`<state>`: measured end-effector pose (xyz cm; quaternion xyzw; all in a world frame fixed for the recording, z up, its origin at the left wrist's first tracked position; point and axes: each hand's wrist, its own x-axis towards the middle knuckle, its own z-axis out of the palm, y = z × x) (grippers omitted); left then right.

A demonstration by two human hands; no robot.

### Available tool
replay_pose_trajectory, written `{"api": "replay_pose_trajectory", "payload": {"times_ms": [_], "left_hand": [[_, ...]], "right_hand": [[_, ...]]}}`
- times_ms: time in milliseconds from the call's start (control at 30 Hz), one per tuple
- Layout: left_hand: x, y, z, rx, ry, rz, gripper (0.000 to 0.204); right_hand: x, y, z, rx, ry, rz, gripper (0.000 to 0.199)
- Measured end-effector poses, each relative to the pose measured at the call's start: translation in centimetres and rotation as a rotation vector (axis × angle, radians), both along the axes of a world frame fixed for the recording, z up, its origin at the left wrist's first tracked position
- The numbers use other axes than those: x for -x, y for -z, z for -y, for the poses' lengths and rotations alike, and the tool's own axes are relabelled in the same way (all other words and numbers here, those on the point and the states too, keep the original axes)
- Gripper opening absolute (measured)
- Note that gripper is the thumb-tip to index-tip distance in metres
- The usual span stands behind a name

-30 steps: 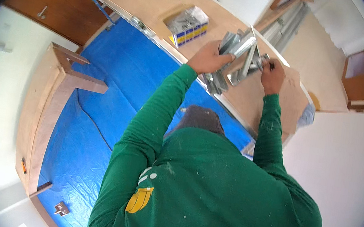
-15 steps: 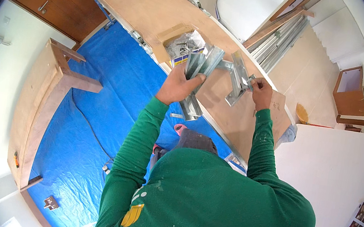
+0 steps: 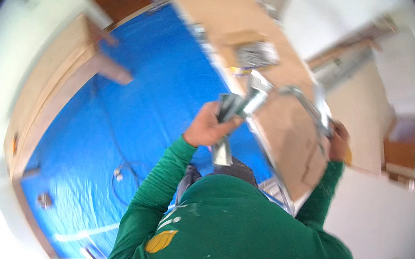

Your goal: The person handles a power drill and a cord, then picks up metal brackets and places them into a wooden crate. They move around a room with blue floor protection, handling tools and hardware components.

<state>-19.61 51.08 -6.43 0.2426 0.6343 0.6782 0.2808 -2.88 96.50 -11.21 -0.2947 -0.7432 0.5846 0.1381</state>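
Observation:
My left hand (image 3: 209, 125) is closed around short pieces of shiny metal channel (image 3: 259, 90). They stick out above and below my fist, over the near edge of the wooden work table (image 3: 285, 155). On the right, my right hand (image 3: 339, 140) is closed on a bent metal piece (image 3: 320, 113) at the table's far edge. Motion blur hides its exact shape and whether it is one part or more. Beyond the left hand's bundle stands an opened cardboard box (image 3: 243, 38) with a plastic bag of small hardware (image 3: 257, 55) in it.
Blue plastic sheeting (image 3: 156, 81) covers the floor, with a cable (image 3: 116, 174) on it. A wooden bench-like frame (image 3: 63, 68) stands along the left wall. Long metal profiles (image 3: 346, 69) lean at the back right, near a brown box (image 3: 401, 139).
My view has turned, so the table slants more steeply and everything blurs. My hands have moved farther apart, the right one outward with its metal piece. Both still grip metal.

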Motion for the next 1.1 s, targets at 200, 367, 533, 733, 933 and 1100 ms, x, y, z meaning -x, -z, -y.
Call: {"api": "replay_pose_trajectory", "payload": {"times_ms": [200, 367, 533, 733, 933, 1100], "left_hand": [[-5.3, -2.7, 12.8, 0.02, -0.289, 0.123, 0.031], [-11.8, 0.2, 25.2, 0.059, -0.59, 0.046, 0.035], [-17.2, 0.4, 37.3, 0.333, -0.866, -0.117, 0.04], [-21.5, 1.3, 52.7, 0.391, -1.116, -0.111, 0.037], [-24.4, 2.0, 65.3, 0.566, -1.313, -0.056, 0.043], [-24.3, 6.9, 76.7, 0.618, -1.474, 0.071, 0.035]], "right_hand": [[-3.7, -6.8, -3.7, -0.111, -0.198, 0.204, 0.051], [4.4, -7.5, -0.5, -0.092, -0.329, -0.019, 0.032], [17.2, -7.7, 12.2, -0.063, -0.691, -0.15, 0.031], [28.4, -7.0, 39.6, -0.199, -0.883, -0.029, 0.028], [36.2, -3.2, 63.3, -0.073, -1.075, 0.062, 0.02], [43.8, 3.1, 82.0, 0.142, -1.196, 0.012, 0.008]]}}
